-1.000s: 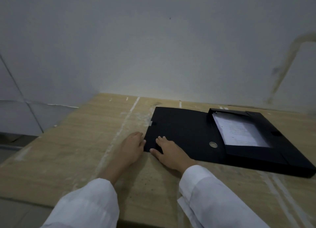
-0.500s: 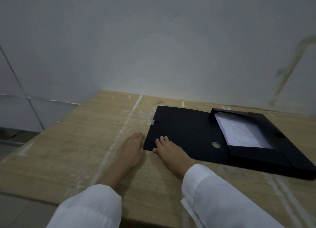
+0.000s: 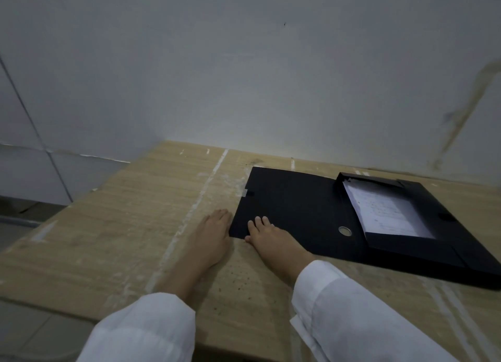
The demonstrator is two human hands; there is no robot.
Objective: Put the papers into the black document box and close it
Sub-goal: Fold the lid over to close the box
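Note:
The black document box (image 3: 423,250) lies open on the wooden table, right of centre. White printed papers (image 3: 385,212) lie inside its tray. Its lid (image 3: 292,201) is folded out flat to the left, with a round metal eyelet (image 3: 344,231) near the hinge. My right hand (image 3: 273,239) rests flat with its fingertips on the lid's near left corner. My left hand (image 3: 211,234) lies flat on the table, touching the lid's left edge. Neither hand grips anything that I can see.
The wooden table (image 3: 135,226) has pale scrape marks and stands against a grey wall (image 3: 244,77). Its left edge drops off to a tiled floor (image 3: 24,220). Both my arms wear white sleeves.
The hands have stayed at the lid's near left corner; the right fingers drew back slightly toward the edge. The lid still lies flat.

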